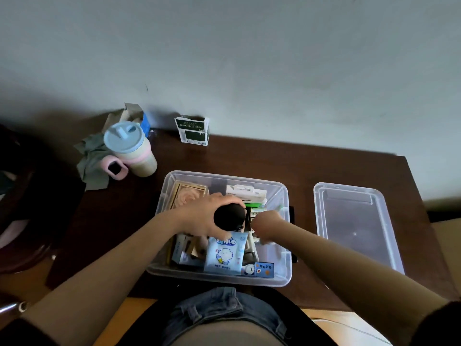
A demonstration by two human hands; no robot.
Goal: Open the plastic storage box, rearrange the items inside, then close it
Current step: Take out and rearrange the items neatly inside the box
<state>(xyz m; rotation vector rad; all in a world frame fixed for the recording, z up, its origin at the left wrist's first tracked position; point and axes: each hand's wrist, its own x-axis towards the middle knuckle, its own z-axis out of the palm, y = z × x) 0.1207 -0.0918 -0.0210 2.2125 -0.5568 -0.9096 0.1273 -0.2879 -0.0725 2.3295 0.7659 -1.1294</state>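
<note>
The clear plastic storage box (285, 250) stands open on the dark wooden table, packed with small items. Its clear lid (354, 221) lies flat to the right. My left hand (202, 216) grips a round black object (228, 217) above the middle of the box. My right hand (265, 227) reaches into the box with its fingers curled down among the items; what it holds is hidden. A blue wet-wipes pack (224, 254) stands at the front. A tan box (189, 196) sits at the back left and a white box (245, 193) at the back right.
A cup with a blue lid and pink handle (129, 151) stands at the back left on a grey cloth (92, 161), with an opened carton (136, 116) behind it. A green-and-white carton (194, 132) stands by the wall. The table's right edge runs just beyond the lid.
</note>
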